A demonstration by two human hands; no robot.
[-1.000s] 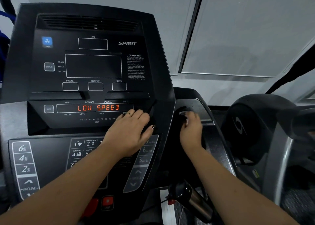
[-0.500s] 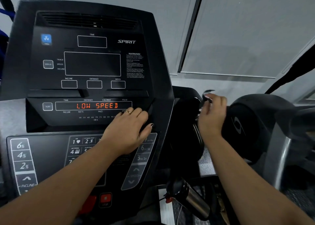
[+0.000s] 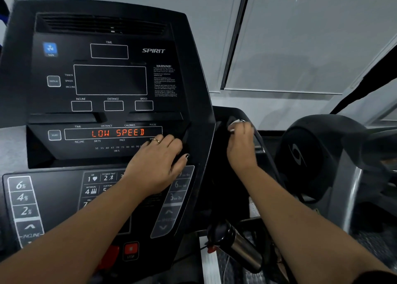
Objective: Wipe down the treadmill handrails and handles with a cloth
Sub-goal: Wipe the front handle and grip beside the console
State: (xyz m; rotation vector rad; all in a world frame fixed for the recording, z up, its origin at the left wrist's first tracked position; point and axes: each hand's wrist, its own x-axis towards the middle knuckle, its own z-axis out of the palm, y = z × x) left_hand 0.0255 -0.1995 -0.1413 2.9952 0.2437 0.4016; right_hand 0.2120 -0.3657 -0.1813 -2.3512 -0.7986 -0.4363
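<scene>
Left hand (image 3: 159, 162) flat, relaxed, bracing on console (image 3: 107, 79). Right hand (image 3: 241, 143) at 3 o'clock, clenched on cloth (image 3: 234, 124). Drag along handrail (image 3: 263, 148) toward 6 o'clock, wrapping underside.

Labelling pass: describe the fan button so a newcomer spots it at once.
On the big black treadmill console, look at the upper left corner, left of the dark TIME window. The small square blue fan button sits there; it is the only blue key, unlike the grey-outlined key below.
</scene>
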